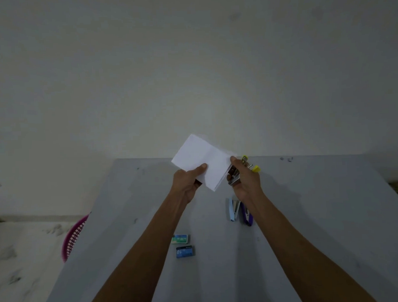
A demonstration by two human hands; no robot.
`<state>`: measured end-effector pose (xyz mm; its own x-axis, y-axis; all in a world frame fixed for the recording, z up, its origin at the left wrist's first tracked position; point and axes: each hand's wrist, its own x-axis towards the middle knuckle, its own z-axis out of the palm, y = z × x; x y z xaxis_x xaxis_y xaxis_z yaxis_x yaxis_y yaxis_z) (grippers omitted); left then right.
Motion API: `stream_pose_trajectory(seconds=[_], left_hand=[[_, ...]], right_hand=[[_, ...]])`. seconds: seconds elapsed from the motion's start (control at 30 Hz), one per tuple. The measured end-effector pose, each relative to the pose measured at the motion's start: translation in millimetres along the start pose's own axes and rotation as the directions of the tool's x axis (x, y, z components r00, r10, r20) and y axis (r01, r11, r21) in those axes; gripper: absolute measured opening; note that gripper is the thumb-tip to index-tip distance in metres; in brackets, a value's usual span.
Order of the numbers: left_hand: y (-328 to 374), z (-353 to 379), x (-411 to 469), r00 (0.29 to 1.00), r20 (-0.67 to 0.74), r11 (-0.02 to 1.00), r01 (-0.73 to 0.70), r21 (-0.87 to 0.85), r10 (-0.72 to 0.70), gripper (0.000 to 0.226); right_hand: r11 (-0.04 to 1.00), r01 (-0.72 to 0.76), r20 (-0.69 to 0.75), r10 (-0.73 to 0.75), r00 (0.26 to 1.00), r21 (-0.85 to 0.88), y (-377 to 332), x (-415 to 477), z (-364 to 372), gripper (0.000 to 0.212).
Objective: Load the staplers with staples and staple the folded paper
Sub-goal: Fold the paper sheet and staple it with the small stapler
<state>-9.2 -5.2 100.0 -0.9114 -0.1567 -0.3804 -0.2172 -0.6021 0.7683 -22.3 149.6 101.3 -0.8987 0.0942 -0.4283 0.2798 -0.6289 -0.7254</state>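
Note:
My left hand [187, 182] pinches the folded white paper [200, 161] at its lower left edge, thumb on top, and holds it up above the grey table [132, 198]. My right hand [245, 181] grips a yellow stapler [250, 166] whose metal jaw sits at the paper's right edge. A light blue stapler [232, 209] and a purple stapler [247, 217] lie on the table under my right wrist. Two small staple boxes lie nearer me: a green-and-blue one [180, 239] and a dark blue one [185, 251].
A pink plastic basket [73, 237] stands on the floor by the table's left edge. A pale wall runs behind the table's far edge. Small dark specks [286, 159] lie near the far right of the table.

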Motion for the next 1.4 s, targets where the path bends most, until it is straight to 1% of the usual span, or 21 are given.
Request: stream_pose_trajectory(seconds=[0.13,0.2,0.3,0.37,0.47,0.5,0.57,0.63,0.67,0.73,0.8,0.87,0.93,1.07,1.23,1.27,1.37,1.4], left_hand=[[0.1,-3.2,0.8,1.0,0.008,0.999,-0.021,0.038,0.02,0.05],[0.6,-3.2,1.0,1.0,0.014,0.999,-0.004,0.047,0.003,0.043],[3.6,-2.5,-2.2,0.996,0.036,0.993,0.073,0.095,-0.077,0.026],[4.5,-2.8,-4.8,0.993,0.055,0.979,0.09,0.184,-0.102,0.02],[5.3,-3.3,-4.8,0.996,0.069,0.966,0.045,0.253,-0.064,0.02],[6.6,-2.6,-4.0,0.997,0.071,0.966,0.025,0.256,-0.044,0.02],[11.2,-1.2,-2.9,0.998,0.062,0.97,0.003,0.244,-0.019,0.016],[16.8,-0.3,-2.0,0.998,0.067,0.971,-0.013,0.238,-0.003,0.012],[19.3,1.3,-1.9,0.997,0.077,0.97,-0.023,0.241,0.004,0.012],[21.3,3.0,-1.0,0.996,0.09,0.97,-0.032,0.24,0.011,0.012],[20.4,4.3,-0.3,0.995,0.096,0.97,-0.034,0.24,0.011,0.016],[18.1,5.0,-0.5,0.994,0.107,0.963,-0.033,0.269,0.004,0.028],[15.8,5.3,-1.0,0.992,0.128,0.95,-0.033,0.312,-0.007,0.033],[12.4,5.5,-5.5,0.981,0.19,0.931,-0.034,0.364,-0.038,0.037],[7.8,7.4,-11.9,0.967,0.243,0.912,-0.029,0.41,-0.078,0.032],[7.1,7.5,-12.2,0.967,0.242,0.91,-0.029,0.415,-0.079,0.032],[5.8,7.0,-13.0,0.969,0.235,0.902,-0.039,0.431,-0.071,0.035],[5.6,7.0,-13.3,0.97,0.233,0.899,-0.042,0.435,-0.067,0.035]], right_hand=[[0.999,0.014,-0.013,-0.014,1.0,-0.053,-0.5,-1.1,-1.0,0.019],[0.998,0.029,-0.003,-0.029,1.0,-0.062,-1.8,-2.7,-0.9,0.021],[0.998,0.052,0.002,-0.052,0.999,-0.042,-4.2,-3.8,-2.8,0.023],[0.997,0.063,-0.005,-0.063,0.998,-0.037,-6.1,-4.1,-4.7,0.022],[0.995,0.061,-0.024,-0.063,0.998,-0.084,-7.3,-5.4,-8.3,0.011],[0.989,0.05,-0.019,-0.053,0.998,-0.138,-7.0,-6.0,-10.3,0.011],[0.939,-0.001,0.001,0.001,1.0,-0.345,-6.1,-8.6,-17.1,0.028],[0.852,-0.077,0.051,0.12,0.991,-0.518,-4.9,-14.5,-23.7,0.047],[0.823,-0.103,0.098,0.188,0.977,-0.558,-4.3,-17.5,-26.7,0.053],[0.817,-0.134,0.199,0.29,0.936,-0.561,-2.6,-23.8,-30.2,0.059],[0.841,-0.156,0.29,0.344,0.893,-0.517,-1.4,-29.3,-30.9,0.058],[0.864,-0.146,0.375,0.353,0.857,-0.481,-0.9,-32.3,-31.2,0.057],[0.874,-0.125,0.415,0.343,0.843,-0.47,-0.7,-32.7,-31.3,0.058],[0.854,-0.051,0.428,0.31,0.849,-0.518,0.6,-33.8,-31.6,0.062],[0.839,-0.012,0.405,0.276,0.872,-0.545,5.7,-34.8,-34.7,0.062],[0.837,-0.011,0.396,0.271,0.877,-0.548,6.9,-35.1,-35.1,0.059],[0.833,-0.014,0.365,0.257,0.895,-0.553,9.7,-36.2,-36.1,0.038],[0.833,-0.015,0.352,0.25,0.902,-0.553,10.7,-36.3,-36.3,0.034]])
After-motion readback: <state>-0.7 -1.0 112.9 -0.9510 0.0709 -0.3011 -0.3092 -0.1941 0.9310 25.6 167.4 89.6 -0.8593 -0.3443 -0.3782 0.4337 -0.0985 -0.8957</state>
